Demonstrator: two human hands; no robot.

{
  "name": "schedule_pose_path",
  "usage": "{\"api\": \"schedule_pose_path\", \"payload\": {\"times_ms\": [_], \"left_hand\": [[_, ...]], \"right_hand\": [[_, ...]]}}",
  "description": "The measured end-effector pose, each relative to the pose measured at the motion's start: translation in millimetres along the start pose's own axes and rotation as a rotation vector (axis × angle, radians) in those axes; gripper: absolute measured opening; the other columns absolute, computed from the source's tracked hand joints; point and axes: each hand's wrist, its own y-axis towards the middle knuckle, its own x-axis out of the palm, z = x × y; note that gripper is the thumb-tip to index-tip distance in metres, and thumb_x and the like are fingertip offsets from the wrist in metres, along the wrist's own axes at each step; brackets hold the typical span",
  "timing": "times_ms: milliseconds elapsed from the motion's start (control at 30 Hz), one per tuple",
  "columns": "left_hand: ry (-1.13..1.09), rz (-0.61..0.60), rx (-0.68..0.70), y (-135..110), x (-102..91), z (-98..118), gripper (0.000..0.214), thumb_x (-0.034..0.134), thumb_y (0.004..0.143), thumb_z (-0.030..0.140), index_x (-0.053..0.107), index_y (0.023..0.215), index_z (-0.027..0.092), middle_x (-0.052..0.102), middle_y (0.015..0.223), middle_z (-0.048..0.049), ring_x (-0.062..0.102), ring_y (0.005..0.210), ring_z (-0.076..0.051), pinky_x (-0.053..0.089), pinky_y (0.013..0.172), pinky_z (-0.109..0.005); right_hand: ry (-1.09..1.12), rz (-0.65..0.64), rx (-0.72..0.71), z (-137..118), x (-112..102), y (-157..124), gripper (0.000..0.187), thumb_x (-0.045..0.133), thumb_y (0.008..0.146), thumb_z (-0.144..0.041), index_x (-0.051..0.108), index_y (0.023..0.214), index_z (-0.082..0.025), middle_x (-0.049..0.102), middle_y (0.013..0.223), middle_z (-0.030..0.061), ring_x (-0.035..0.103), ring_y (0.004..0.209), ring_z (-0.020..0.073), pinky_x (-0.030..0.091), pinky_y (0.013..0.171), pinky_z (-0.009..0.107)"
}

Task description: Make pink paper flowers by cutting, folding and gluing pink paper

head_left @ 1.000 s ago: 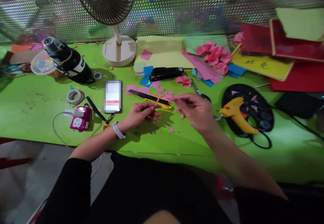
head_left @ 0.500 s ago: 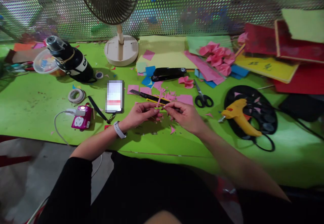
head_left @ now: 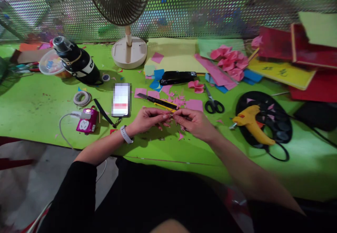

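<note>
My left hand (head_left: pixel 149 119) and my right hand (head_left: pixel 194 121) meet above the green table (head_left: pixel 39 110), fingertips pinched together on a small pink paper piece (head_left: pixel 172 115) that is mostly hidden by the fingers. A white watch sits on my left wrist. Just beyond the hands lies a yellow and black utility knife (head_left: pixel 158 102) among pink paper scraps (head_left: pixel 179 101). Black scissors (head_left: pixel 212 103) lie to the right of the scraps.
A phone (head_left: pixel 121 99), tape roll (head_left: pixel 81 98), pink plug adapter (head_left: pixel 86 123) and black bottle (head_left: pixel 77 62) sit left. A fan base (head_left: pixel 129 52), black stapler (head_left: pixel 177 77) and pink paper flowers (head_left: pixel 230 61) stand behind. A yellow glue gun (head_left: pixel 251 125) rests on a black tray at right.
My right hand came back from the right and joined the left hand on the pink paper piece. The scissors, earlier covered by that hand, now show.
</note>
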Motion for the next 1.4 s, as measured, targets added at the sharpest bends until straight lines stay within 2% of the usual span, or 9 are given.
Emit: {"api": "schedule_pose_path", "payload": {"times_ms": [233, 433, 567, 667, 767, 933, 1067, 1300, 1400], "left_hand": [[0.005, -0.024, 0.015, 0, -1.0, -1, 0.043, 0.080, 0.076, 0.044, 0.076, 0.104, 0.012, 0.078, 0.089, -0.0097, 0.073, 0.072, -0.014, 0.058, 0.057, -0.021], [-0.014, -0.046, 0.017, -2, 0.6, 1, 0.044, 0.081, 0.075, 0.046, 0.076, 0.101, 0.012, 0.077, 0.086, -0.0091, 0.072, 0.069, -0.014, 0.058, 0.058, -0.022], [-0.016, -0.017, 0.002, -3, 3.2, 2, 0.046, 0.081, 0.073, 0.051, 0.075, 0.093, 0.011, 0.076, 0.081, -0.0079, 0.071, 0.066, -0.013, 0.057, 0.057, -0.022], [0.032, 0.059, 0.073, -4, 5.0, 1, 0.042, 0.079, 0.074, 0.053, 0.072, 0.080, 0.012, 0.072, 0.068, -0.0037, 0.066, 0.057, -0.010, 0.053, 0.054, -0.020], [0.090, 0.136, 0.183, -5, 6.5, -1, 0.038, 0.079, 0.076, 0.050, 0.069, 0.071, 0.013, 0.066, 0.058, 0.0002, 0.058, 0.051, -0.006, 0.048, 0.052, -0.018], [0.067, 0.177, 0.260, -6, 9.0, -7, 0.033, 0.083, 0.072, 0.043, 0.070, 0.073, 0.013, 0.068, 0.062, -0.0002, 0.060, 0.055, -0.007, 0.049, 0.055, -0.019], [0.048, 0.152, 0.239, -5, 10.3, -6, 0.037, 0.084, 0.070, 0.045, 0.074, 0.084, 0.013, 0.074, 0.077, -0.0040, 0.062, 0.057, -0.007, 0.053, 0.059, -0.021], [-0.018, 0.082, 0.172, -5, 9.4, 0, 0.036, 0.082, 0.073, 0.047, 0.077, 0.088, 0.015, 0.070, 0.065, -0.0009, 0.058, 0.053, -0.007, 0.050, 0.056, -0.021], [-0.020, 0.109, 0.192, -5, 8.2, -2, 0.029, 0.083, 0.073, 0.043, 0.077, 0.079, 0.016, 0.067, 0.062, 0.0006, 0.057, 0.054, -0.006, 0.048, 0.056, -0.020]], "right_hand": [[0.004, -0.001, -0.016, -1, 1, -1, 0.037, 0.072, 0.079, -0.058, 0.068, 0.081, -0.021, 0.053, 0.060, -0.0029, 0.042, 0.047, 0.0089, 0.030, 0.042, 0.025], [-0.037, -0.040, -0.056, -6, 1, -1, 0.035, 0.069, 0.083, -0.055, 0.071, 0.083, -0.020, 0.060, 0.067, -0.0003, 0.046, 0.052, 0.0096, 0.035, 0.044, 0.023], [-0.011, -0.062, 0.006, -2, 1, -2, 0.034, 0.070, 0.082, -0.054, 0.072, 0.086, -0.021, 0.061, 0.067, -0.0007, 0.048, 0.049, 0.0091, 0.037, 0.041, 0.023], [0.026, -0.048, 0.038, -2, 6, -5, 0.033, 0.071, 0.082, -0.053, 0.072, 0.092, -0.021, 0.059, 0.063, -0.0022, 0.049, 0.046, 0.0100, 0.040, 0.040, 0.024], [0.021, -0.005, -0.037, -6, 15, -8, 0.030, 0.070, 0.083, -0.049, 0.073, 0.093, -0.021, 0.065, 0.071, 0.0006, 0.055, 0.053, 0.0113, 0.046, 0.046, 0.025], [0.027, -0.030, -0.042, -7, 20, -9, 0.028, 0.070, 0.084, -0.048, 0.072, 0.088, -0.021, 0.062, 0.066, -0.0005, 0.052, 0.049, 0.0103, 0.044, 0.044, 0.025], [0.074, -0.052, -0.010, -2, 14, -6, 0.028, 0.073, 0.082, -0.048, 0.071, 0.087, -0.021, 0.059, 0.063, -0.0021, 0.049, 0.046, 0.0088, 0.042, 0.041, 0.023], [0.122, -0.173, 0.066, -1, 6, -5, 0.031, 0.072, 0.083, -0.050, 0.071, 0.086, -0.020, 0.054, 0.058, -0.0042, 0.049, 0.044, 0.0080, 0.044, 0.039, 0.022], [0.135, -0.132, 0.019, -3, 9, -6, 0.030, 0.069, 0.085, -0.049, 0.070, 0.094, -0.020, 0.057, 0.061, -0.0037, 0.052, 0.045, 0.0081, 0.045, 0.041, 0.022]]}}
